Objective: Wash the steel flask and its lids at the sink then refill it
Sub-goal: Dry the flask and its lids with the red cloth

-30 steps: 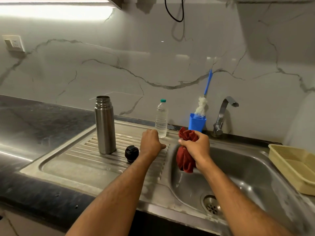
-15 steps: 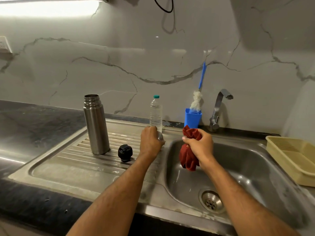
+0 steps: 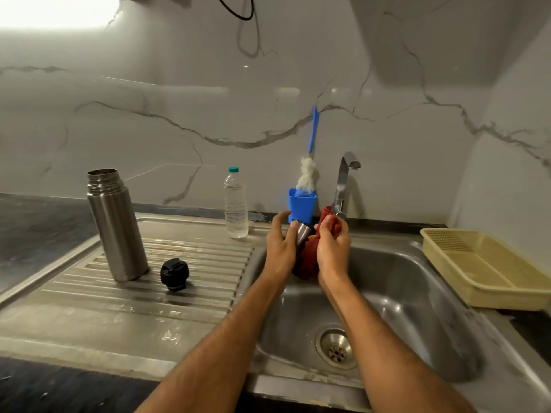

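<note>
A: What sits at the left?

B: The steel flask (image 3: 117, 225) stands upright and open on the draining board (image 3: 89, 317), the black stopper (image 3: 174, 274) just beside it on its right, a water bottle (image 3: 235, 203) farther back.

A: And the hands?

B: Over the near-left edge of the sink (image 3: 417, 293), the left hand (image 3: 280, 248) holds the steel cup lid (image 3: 302, 235), fingers curled round it though the forefinger lifts free. The right hand (image 3: 332, 248) clutches a red cloth (image 3: 307, 263) against it.

A: The risk?

B: A wet lid held that loosely could slip into the basin. The tap (image 3: 343, 186) looks dry.
</note>
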